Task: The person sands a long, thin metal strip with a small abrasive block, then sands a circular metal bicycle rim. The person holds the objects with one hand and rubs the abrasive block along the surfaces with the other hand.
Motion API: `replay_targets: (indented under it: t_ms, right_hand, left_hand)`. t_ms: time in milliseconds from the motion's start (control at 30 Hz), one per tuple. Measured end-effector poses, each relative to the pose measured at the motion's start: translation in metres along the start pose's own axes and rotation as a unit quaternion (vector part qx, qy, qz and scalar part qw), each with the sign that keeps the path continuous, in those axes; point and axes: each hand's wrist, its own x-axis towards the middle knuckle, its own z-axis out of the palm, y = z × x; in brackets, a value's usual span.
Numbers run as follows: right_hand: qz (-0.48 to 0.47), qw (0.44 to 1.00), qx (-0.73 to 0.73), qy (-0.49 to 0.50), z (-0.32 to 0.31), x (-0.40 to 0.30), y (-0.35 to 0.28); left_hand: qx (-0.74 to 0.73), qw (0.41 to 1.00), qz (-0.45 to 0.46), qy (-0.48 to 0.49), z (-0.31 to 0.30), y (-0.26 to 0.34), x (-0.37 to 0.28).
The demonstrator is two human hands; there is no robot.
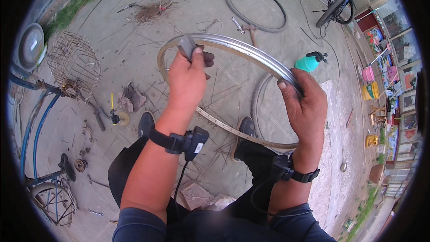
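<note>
A bare metal bicycle wheel rim (244,49) is held up tilted before me, with no spokes in it. Its upper side is shiny silver, while the inner face and lower stretch look brown and rusty. My right hand (306,106) grips the rim's right side, thumb on the near face. In my left hand (188,77) is a folded grey sheet (187,45), perhaps sandpaper, pinched under the thumb at the rim's upper left. The left fingertips are dark with dirt and partly behind the rim. Whether the sheet presses on the metal, I cannot tell.
Loose spokes (223,89) litter the concrete around my shoes. Tyres (231,5), a hammer (250,30), a spanner (237,24) and a teal spray bottle (306,63) lie or stand ahead. A blue bicycle frame (39,121) with a wire basket (75,62) is at left.
</note>
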Motion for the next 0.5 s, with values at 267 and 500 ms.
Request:
replay_targets:
  t_ms: [267, 500]
  right_hand:
    - [-0.021, 1.000, 0.006, 0.004, 0.002, 0.000, -0.001]
    - [-0.020, 1.000, 0.009, -0.011, -0.001, 0.000, 0.000]
  left_hand:
    - [0.132, 0.972, 0.165, -0.099, 0.030, 0.004, -0.040]
    - [-0.042, 0.993, -0.081, 0.071, -0.036, -0.027, 0.036]
